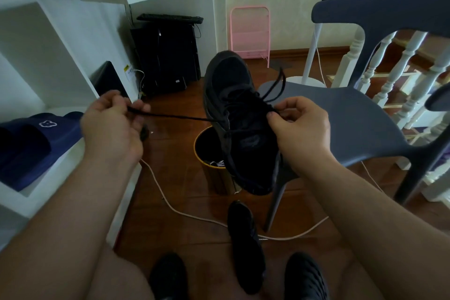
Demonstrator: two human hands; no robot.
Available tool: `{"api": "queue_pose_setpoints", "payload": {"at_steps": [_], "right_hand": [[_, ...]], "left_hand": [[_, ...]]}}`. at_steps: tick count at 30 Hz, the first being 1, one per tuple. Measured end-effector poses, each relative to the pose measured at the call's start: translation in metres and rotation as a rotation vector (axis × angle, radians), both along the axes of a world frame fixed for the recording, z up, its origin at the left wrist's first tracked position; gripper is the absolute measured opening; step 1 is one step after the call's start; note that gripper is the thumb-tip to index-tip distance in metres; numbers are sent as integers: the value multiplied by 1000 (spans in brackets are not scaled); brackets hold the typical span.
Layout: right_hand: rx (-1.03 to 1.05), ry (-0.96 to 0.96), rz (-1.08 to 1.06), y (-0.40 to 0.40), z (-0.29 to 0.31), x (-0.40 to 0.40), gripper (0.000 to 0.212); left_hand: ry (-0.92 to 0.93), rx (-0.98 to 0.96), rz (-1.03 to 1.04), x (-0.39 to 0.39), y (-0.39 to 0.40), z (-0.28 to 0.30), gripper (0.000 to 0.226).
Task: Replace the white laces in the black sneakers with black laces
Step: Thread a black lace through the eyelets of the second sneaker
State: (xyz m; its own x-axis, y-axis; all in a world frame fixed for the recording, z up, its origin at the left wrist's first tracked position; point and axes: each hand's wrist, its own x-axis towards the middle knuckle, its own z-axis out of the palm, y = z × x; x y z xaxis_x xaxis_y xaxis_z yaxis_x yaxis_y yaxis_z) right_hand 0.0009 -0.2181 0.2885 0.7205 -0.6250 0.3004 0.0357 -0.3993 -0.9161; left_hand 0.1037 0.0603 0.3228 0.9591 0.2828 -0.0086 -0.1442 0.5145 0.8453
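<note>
The sneaker is held up in the air, toe pointing away, above the bin and in front of the chair. The left hand pinches the black lace and draws it taut sideways; the right hand has its grip clamped on the lace at the upper eyelets, steadying the shoe. To do this well, pull straight out from the eyelet, keep the lace flat, and even both ends before crossing. The second sneaker lies on the floor; its lacing I cannot make out.
</note>
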Motion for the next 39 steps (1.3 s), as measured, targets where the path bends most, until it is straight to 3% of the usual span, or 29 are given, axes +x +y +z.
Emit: {"api": "queue_pose_setpoints", "payload": {"at_steps": [3, 5, 7, 14, 21, 24, 27, 29, 34, 37, 39], "right_hand": [[17, -26, 18, 5, -1, 1, 8], [44, -41, 24, 7, -1, 2, 7], [66, -56, 30, 9, -1, 3, 6], [91, -116, 96, 18, 0, -1, 21], [85, -124, 75, 10, 4, -4, 16], [115, -138, 37, 0, 9, -5, 11], [124, -157, 16, -4, 10, -7, 12], [122, -152, 20, -3, 10, -8, 14], [120, -144, 18, 1, 11, -7, 14], [133, -138, 34, 6, 10, -6, 14], [142, -130, 45, 8, 9, -6, 15]], "left_hand": [[4, 462, -158, -12, -20, -15, 18], [-123, 804, -255, -24, -35, -27, 13], [-276, 996, -280, -34, -45, -34, 17], [-297, 1087, -408, -36, -52, -49, 14], [-347, 1223, -484, -29, -41, -38, 17], [-265, 1467, -459, -15, -18, -29, 15], [12, 1755, -610, -6, 4, -30, 16], [94, 1709, -695, -6, 8, -36, 18], [-238, 1268, -394, -20, -16, -32, 21], [-395, 1259, -387, -36, -34, -31, 27], [-450, 1318, -421, -41, -42, -35, 16]]}}
